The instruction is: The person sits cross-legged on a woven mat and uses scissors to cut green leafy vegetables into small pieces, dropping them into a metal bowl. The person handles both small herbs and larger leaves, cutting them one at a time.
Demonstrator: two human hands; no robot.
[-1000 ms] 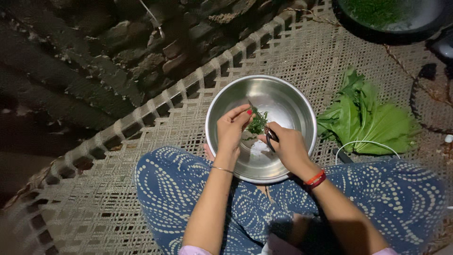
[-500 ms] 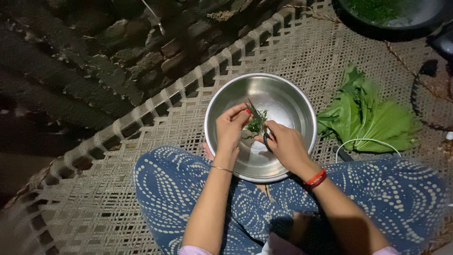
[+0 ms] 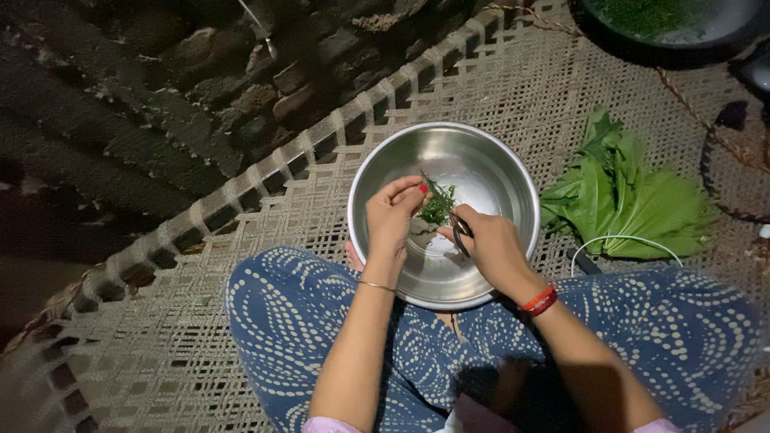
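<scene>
Steel bowl (image 3: 489, 168) sits at our knees on the woven mat (image 3: 241, 265). Our left hand (image 3: 391, 220) pinches a sprig of greens (image 3: 438, 207) over it, fingertips closed on the stems. Our right hand (image 3: 491, 244) is curled round a dark tool (image 3: 460, 231), mostly hidden in the fist; we cannot tell what it is. Leaves (image 3: 626, 200) lie beside the bowl. Another dish (image 3: 666, 20) is cut off at the top edge.

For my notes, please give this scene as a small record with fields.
Left hand: pinches a small green sprig
Right hand: holds a small dark tool, kind unclear
Under the hands: steel bowl, few green bits inside
Beside the bowl: leafy greens on the woven mat
</scene>
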